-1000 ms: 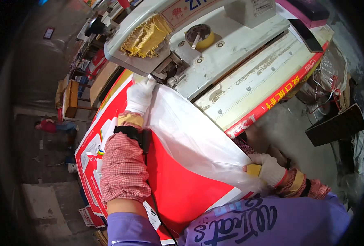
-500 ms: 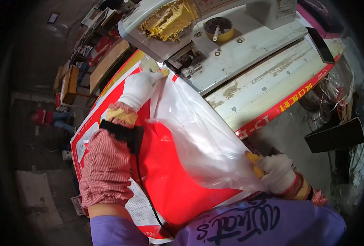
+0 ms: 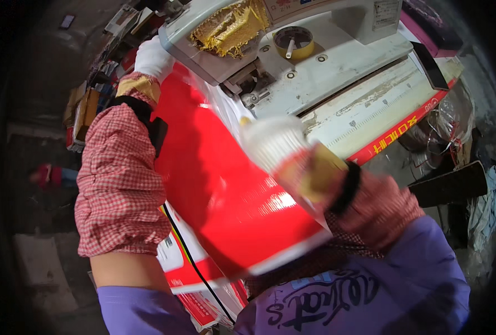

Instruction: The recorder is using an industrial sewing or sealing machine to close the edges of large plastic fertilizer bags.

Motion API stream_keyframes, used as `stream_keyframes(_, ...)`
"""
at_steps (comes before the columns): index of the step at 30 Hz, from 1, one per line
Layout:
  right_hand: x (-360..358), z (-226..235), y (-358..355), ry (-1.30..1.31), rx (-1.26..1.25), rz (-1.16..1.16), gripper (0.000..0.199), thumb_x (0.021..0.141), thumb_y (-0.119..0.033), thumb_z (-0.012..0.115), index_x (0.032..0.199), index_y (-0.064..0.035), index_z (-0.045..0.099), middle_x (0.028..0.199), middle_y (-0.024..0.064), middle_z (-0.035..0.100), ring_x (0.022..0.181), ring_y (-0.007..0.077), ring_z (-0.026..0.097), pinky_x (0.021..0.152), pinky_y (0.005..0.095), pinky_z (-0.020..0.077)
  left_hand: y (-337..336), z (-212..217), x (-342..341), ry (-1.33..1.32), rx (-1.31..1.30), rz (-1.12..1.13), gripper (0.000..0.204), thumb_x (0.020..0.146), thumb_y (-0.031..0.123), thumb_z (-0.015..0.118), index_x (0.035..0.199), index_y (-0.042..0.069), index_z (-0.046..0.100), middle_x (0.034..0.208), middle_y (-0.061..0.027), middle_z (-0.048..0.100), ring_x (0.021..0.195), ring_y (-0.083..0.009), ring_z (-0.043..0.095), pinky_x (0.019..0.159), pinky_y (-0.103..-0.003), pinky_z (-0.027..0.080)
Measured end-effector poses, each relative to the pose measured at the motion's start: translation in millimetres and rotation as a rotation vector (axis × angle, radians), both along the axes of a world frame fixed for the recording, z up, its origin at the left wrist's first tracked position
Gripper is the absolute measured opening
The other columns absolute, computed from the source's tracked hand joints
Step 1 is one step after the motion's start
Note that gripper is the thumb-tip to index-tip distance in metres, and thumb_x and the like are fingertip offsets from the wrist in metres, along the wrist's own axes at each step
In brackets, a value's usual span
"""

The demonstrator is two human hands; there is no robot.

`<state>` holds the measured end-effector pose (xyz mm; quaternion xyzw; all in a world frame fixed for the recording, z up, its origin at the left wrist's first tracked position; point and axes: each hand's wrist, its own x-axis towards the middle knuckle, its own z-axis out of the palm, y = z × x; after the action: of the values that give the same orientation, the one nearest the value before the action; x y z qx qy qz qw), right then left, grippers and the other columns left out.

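Note:
A red-and-white plastic sack (image 3: 203, 167) lies in front of me, its glossy red side up. Along its far right edge runs a strip of clear plastic film (image 3: 217, 100). My left hand (image 3: 153, 58), in a white glove, is closed at the sack's far left corner, beside the end of the sewing machine (image 3: 248, 61); its fingertips are out of sight. My right hand (image 3: 273, 139), gloved too, is smeared by motion over the sack's right edge near the machine bed. A yellow fingertip shows at its front, but its grip is unclear.
A tape roll (image 3: 294, 42) with a white stick in it sits on the machine. A dark phone-like slab (image 3: 429, 66) lies at the table's far right. More printed sacks (image 3: 203, 307) lie below. Boxes (image 3: 83, 114) stand at left; a person in red (image 3: 47, 176) is farther off.
My left hand has moved away and left. My right hand has swung from the sack's near right corner up toward the machine. Red sack now covers where clear film was spread.

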<state>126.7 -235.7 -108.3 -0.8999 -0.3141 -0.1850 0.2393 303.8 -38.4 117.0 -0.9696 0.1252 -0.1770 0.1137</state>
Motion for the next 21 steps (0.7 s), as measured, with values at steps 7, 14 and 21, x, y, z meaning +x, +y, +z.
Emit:
stream_keyframes(7,52.1,64.6,-13.2,0.445,-0.328,-0.063,0.017,0.070,-0.012,0.057,0.081,-0.0013,0.065,0.073,0.0196,0.062,0.069,0.0290,0.063,0.057,0.0386,0.0499,-71.1,24.3,-124.2,0.402,0.633,-0.296,0.025,0.072,0.025,0.059,0.092,0.010,0.062,0.083,-0.0106,0.062,0.081,-0.0303,0.059,0.071,-0.038,0.047)
stream_keyframes(14,60.4,132.8,-18.7,0.328,-0.184,0.415,0.025,0.067,-0.026,0.059,0.075,-0.0028,0.063,0.072,0.0173,0.062,0.067,0.0283,0.061,0.062,0.0368,0.0467,-149.9,37.4,-237.2,0.820,0.014,-0.812,0.037,0.074,0.033,0.063,0.101,0.009,0.058,0.066,-0.0082,0.058,0.068,-0.0239,0.060,0.061,-0.037,0.047)
stream_keyframes(21,52.8,142.3,-22.4,0.834,-0.097,0.361,0.026,0.069,-0.031,0.063,0.079,-0.0070,0.065,0.075,0.0088,0.063,0.065,0.0242,0.058,0.061,0.0363,0.0458,-137.5,95.1,-241.7,1.465,-0.249,-0.083,0.028,0.086,0.031,0.052,0.086,0.005,0.060,0.065,-0.0032,0.058,0.059,-0.0140,0.058,0.052,-0.028,0.047)
